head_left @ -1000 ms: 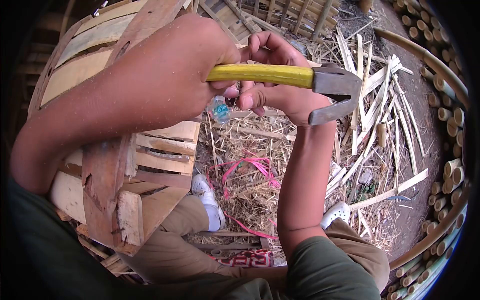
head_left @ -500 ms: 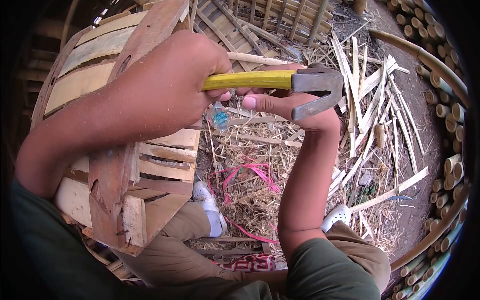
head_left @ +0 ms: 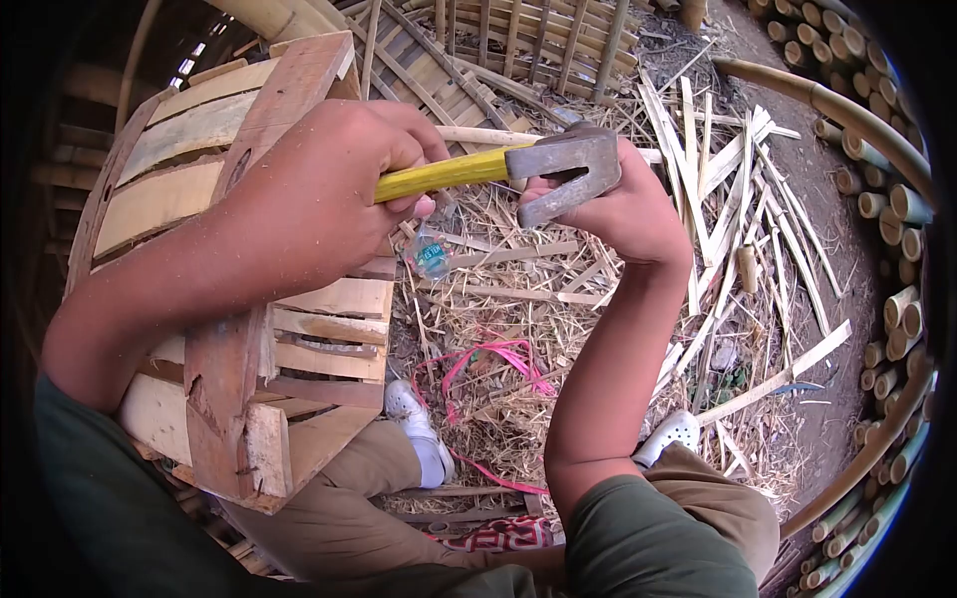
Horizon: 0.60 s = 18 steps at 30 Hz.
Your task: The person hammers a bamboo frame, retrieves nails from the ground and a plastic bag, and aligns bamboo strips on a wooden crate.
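Note:
My left hand (head_left: 344, 174) grips the yellow handle (head_left: 444, 175) of a claw hammer, fingers wrapped round it. The hammer's worn grey metal head (head_left: 583, 159) points right, its forked claw towards me. Directly behind the head is my right hand (head_left: 643, 204), closed, with the thumb curled in. The claw covers most of its fingers, so whatever they hold is hidden, and I cannot tell whether they touch the hammer. Under my left forearm stands a slatted wooden crate (head_left: 339, 296), tilted against my leg. Its reddish-brown board (head_left: 221, 399) is split near the lower end.
Straw-like shavings (head_left: 498, 409) cover the ground, with a pink plastic strip (head_left: 493, 349) and a clear plastic bottle or wrapper (head_left: 431, 257). Long split strips (head_left: 733, 189) lie at right. Beyond them are stacked bamboo poles (head_left: 902, 309) and a curved pole (head_left: 827, 100). Slatted panels (head_left: 538, 45) stand behind.
The hammer has shifted left, and its head end tilts up slightly. My right hand has drawn back to the right; its thumb, stretched out below the handle before, is now curled behind the claw.

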Each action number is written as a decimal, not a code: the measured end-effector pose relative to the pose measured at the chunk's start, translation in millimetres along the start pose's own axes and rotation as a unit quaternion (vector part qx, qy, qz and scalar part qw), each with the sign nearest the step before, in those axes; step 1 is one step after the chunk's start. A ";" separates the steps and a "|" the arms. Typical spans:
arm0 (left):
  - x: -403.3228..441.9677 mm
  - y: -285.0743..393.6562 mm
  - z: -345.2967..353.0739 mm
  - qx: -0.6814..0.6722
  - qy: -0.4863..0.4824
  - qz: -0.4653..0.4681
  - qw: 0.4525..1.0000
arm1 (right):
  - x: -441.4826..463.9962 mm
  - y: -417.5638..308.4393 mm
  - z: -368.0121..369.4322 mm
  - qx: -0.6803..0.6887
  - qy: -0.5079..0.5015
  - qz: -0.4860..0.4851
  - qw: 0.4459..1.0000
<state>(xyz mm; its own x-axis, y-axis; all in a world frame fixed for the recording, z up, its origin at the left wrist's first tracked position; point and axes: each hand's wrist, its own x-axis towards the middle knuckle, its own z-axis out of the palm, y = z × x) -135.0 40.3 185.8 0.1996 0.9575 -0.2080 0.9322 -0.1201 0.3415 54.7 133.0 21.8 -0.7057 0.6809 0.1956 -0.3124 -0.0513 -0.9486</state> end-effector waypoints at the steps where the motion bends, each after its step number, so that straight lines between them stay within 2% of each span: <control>1: 0.5 -1.5 -1.0 0.000 0.000 0.000 1.000 | -1.3 -0.1 -1.6 0.000 0.000 0.000 1.000; 3: 1.3 -4.2 -2.7 0.020 -0.015 0.033 0.999 | -2.4 -2.3 -2.4 0.014 0.001 0.009 1.000; 10: 0.3 5.8 -4.1 0.012 -0.044 0.037 0.998 | 10.7 -7.8 32.3 -0.003 -0.068 -0.012 0.998; 12: -1.3 11.9 -1.0 -0.047 0.006 -0.022 0.999 | 13.8 -7.6 46.7 -0.021 -0.054 0.000 0.998; 14: 0.7 14.0 -4.0 -0.021 -0.010 -0.011 1.000 | 17.3 -4.5 57.2 0.095 -0.081 0.003 0.992; 16: -0.4 12.5 -4.5 0.006 -0.024 -0.009 1.000 | 20.4 -1.1 56.9 0.089 -0.085 -0.006 0.992; 18: -0.5 8.2 0.4 -0.001 0.021 0.037 0.999 | 21.7 1.3 53.5 0.080 -0.089 -0.012 0.993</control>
<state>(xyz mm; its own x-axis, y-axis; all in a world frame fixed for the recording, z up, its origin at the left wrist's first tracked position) -127.3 38.7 188.3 0.2541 0.9565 -0.1430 0.9151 -0.1900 0.3557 5.0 108.7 38.1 -0.7940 0.5434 0.2724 -0.4175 -0.1617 -0.8942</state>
